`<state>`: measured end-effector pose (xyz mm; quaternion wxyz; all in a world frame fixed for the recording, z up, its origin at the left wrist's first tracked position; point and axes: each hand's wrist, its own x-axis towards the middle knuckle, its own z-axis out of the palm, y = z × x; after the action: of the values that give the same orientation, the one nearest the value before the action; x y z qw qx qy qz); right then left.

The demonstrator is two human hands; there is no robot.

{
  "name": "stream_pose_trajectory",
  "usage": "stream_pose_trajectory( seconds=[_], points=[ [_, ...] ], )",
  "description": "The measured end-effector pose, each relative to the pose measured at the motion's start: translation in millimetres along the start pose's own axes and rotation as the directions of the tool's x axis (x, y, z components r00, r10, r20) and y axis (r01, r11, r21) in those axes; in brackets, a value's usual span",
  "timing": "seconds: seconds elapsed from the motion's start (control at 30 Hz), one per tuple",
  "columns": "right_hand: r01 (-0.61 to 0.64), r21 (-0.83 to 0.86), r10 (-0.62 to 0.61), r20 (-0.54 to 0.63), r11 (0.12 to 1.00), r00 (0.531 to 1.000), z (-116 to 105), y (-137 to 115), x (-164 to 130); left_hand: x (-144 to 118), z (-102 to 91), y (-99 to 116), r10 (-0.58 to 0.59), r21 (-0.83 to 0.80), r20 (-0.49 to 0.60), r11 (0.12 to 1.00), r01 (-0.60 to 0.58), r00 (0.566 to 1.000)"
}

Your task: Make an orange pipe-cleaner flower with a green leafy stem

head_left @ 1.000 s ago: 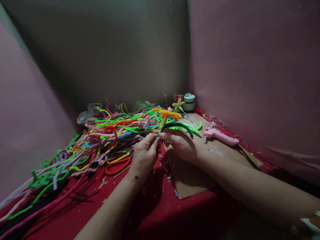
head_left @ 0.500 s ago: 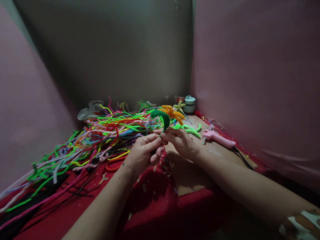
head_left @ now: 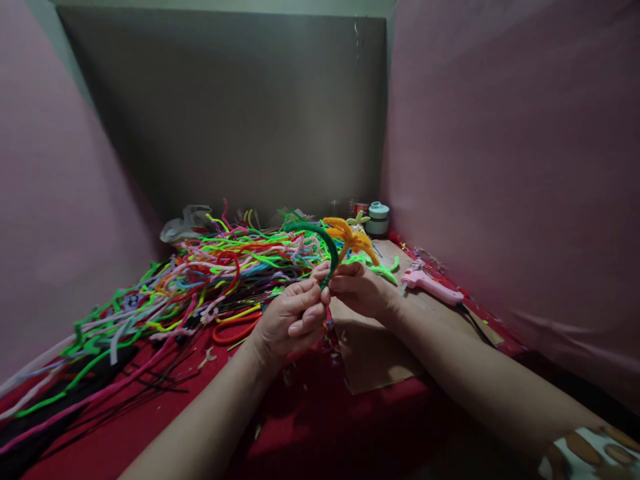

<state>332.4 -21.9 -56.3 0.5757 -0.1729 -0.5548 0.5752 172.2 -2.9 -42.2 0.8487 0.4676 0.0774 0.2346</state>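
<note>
In front of me my left hand (head_left: 290,317) and my right hand (head_left: 367,291) meet, fingers pinched together. Between them rises a dark green pipe cleaner (head_left: 331,248), curving over to the left at the top. Just right of it stands an orange pipe cleaner flower (head_left: 353,239) with several looped petals; its stem runs down into the fingers of my right hand. The lower end of the green piece sits at the thumb and fingertips of my left hand. Where stem and green piece join is hidden by the fingers.
A tangled heap of coloured pipe cleaners (head_left: 200,273) covers the left and back of the red cloth (head_left: 295,427). A pink glue gun (head_left: 433,285) lies on the brown board (head_left: 380,363) at right. Behind stand a pale blue container (head_left: 378,219) and a pale yellow flower (head_left: 359,219).
The dark green pipe cleaner now stands up longer and arches further left above the fingers. The orange flower has shifted slightly right and down. Both hands stay together.
</note>
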Motion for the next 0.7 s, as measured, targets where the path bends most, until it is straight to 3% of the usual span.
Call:
stream_pose_trajectory(
  seconds=[0.17,0.27,0.33,0.4,0.47,0.53,0.6,0.7],
  points=[
    [-0.034,0.009,0.035,-0.069,0.999,0.997,4,1,1,3,-5.4,-2,0.028,0.07,-0.026,0.997,-0.027,0.999],
    [-0.002,-0.049,-0.009,-0.241,0.999,0.97,7,3,5,9,-9.3,2,0.109,0.331,-0.118,0.942,-0.064,0.987],
    [-0.007,-0.061,-0.014,-0.348,0.998,0.937,10,5,10,12,-10.5,8,0.237,0.627,-0.187,0.776,-0.07,0.953],
    [-0.027,-0.021,0.014,-0.471,0.999,0.882,11,6,18,15,-10.5,13,0.392,0.89,-0.199,0.456,-0.002,0.898],
    [-0.035,0.022,0.042,-0.565,0.999,0.824,13,8,28,17,-9.8,17,0.503,0.983,-0.181,0.083,0.161,0.845],
    [-0.035,0.033,0.048,-0.586,0.999,0.809,15,9,38,20,-9.5,22,0.554,0.93,-0.167,-0.187,0.317,0.816],
    [-0.037,0.025,0.045,-0.589,0.999,0.807,17,11,47,24,-10.4,27,0.567,0.878,-0.156,-0.296,0.377,0.809],
    [-0.027,-0.001,0.021,-0.603,1.0,0.797,18,13,53,29,-14.0,37,0.543,0.899,-0.138,-0.283,0.335,0.828]
  ],
)
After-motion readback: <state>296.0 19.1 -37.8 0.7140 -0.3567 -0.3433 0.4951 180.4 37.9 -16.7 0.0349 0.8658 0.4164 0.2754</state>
